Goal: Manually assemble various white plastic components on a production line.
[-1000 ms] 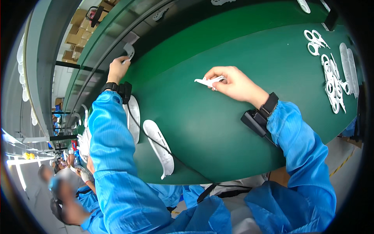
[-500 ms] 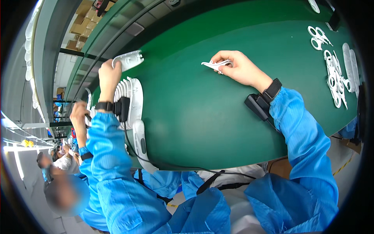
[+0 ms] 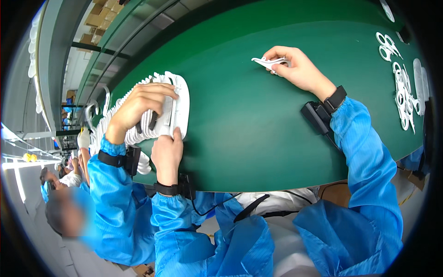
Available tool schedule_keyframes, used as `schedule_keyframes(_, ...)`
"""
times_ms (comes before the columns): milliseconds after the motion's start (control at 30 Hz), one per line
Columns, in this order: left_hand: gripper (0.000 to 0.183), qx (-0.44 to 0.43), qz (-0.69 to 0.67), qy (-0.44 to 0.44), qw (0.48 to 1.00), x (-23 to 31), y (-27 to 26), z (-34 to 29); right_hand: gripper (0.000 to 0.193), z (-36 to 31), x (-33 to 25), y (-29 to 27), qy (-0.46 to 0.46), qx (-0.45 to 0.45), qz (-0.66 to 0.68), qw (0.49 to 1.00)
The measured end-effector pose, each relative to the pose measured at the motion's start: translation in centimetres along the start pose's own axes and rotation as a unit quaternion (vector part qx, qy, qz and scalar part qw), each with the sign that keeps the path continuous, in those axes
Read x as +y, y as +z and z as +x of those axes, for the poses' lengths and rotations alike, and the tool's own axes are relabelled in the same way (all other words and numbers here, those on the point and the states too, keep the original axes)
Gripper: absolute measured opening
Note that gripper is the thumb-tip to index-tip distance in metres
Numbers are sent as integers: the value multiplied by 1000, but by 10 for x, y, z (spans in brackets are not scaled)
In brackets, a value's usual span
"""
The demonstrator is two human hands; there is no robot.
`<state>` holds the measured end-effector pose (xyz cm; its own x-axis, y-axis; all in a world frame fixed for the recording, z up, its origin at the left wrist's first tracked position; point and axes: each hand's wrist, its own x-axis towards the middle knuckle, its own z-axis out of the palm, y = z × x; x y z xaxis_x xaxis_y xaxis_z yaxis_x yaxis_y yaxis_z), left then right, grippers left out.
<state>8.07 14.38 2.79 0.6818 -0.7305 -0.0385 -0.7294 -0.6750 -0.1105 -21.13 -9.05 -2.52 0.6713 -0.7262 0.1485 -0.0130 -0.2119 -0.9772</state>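
Observation:
My right hand (image 3: 300,69) pinches a small white curved plastic piece (image 3: 270,63) with a pointed end, held above the green table. My left hand (image 3: 167,152) is at the left, closed around the near end of the outermost long white plastic shell (image 3: 183,104) in a tightly packed row. Its thumb lies along the shell's edge, and its other fingers are mostly hidden. A co-worker's hand (image 3: 145,101) reaches over the same row from the left, fingers on the shells near a dark grey strip (image 3: 153,121).
White loop-handled plastic parts (image 3: 401,97) lie at the right side of the green table (image 3: 249,138), beside long pale pieces (image 3: 418,85). Rounded white pieces (image 3: 144,164) sit below the row. A co-worker's blue sleeve (image 3: 113,203) crowds my left arm.
My left hand has moved down and right, from the raised shell to the row's front. The co-worker's hand has come onto the row. My right hand shifted slightly up and right with its piece.

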Motion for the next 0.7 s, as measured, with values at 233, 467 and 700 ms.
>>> schedule_keyframes(233, 59, -35, -25, -20, 999, 13, -15, -52, 23, -3, -4, -1, 9, 7, 6, 1000)
schedule_keyframes(467, 27, 218, -81, 27, 972, -27, -24, -85, 23, 6, -11, 11, -4, -19, 6, 1000)
schedule_keyframes(700, 35, 1, -85, -74, 994, -62, 5, -75, 23, -3, -7, -1, 25, 4, -7, 1000)
